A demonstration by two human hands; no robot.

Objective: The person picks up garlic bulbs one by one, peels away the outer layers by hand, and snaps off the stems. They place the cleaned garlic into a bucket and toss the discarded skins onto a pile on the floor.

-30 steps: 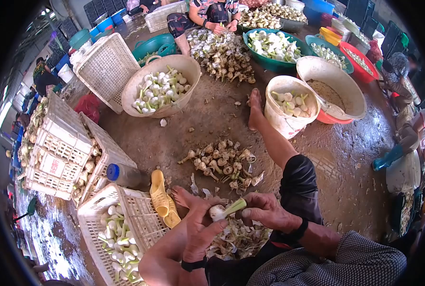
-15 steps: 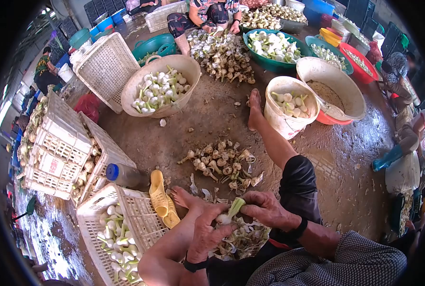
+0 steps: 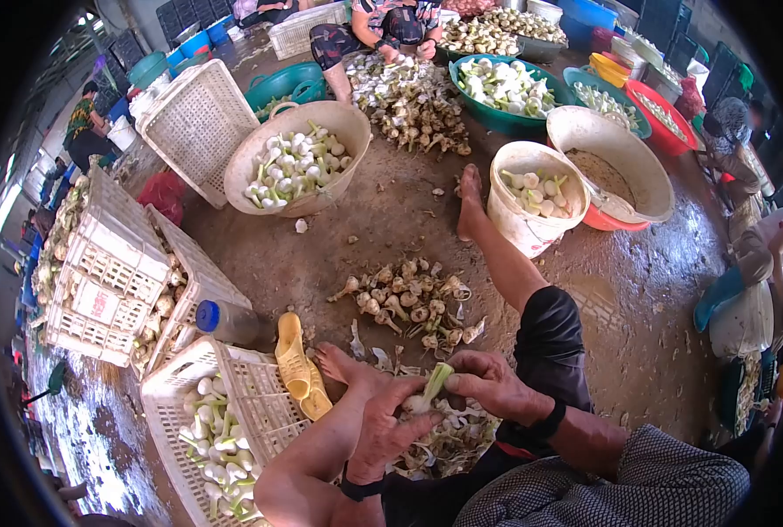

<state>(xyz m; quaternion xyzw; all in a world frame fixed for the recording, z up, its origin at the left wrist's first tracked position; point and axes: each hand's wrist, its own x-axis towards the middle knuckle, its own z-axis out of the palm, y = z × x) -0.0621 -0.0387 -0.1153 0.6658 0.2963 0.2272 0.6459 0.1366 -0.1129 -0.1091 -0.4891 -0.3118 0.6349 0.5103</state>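
One garlic bulb sits between both hands, low in my view above a heap of peelings. The left hand cups it from below, fingers curled round the white head. The right hand pinches the green stalk between thumb and forefinger. To strip it cleanly, I'd judge the left should grip firmly (not crush) while the right draws skin along the stalk. Unpeeled bulbs lie just beyond, and a white crate of cleaned ones stands to the left.

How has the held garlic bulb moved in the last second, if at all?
Yes. The garlic bulb slid slightly down and right, away from the yellow sandal; its green stalk tipped more upright.
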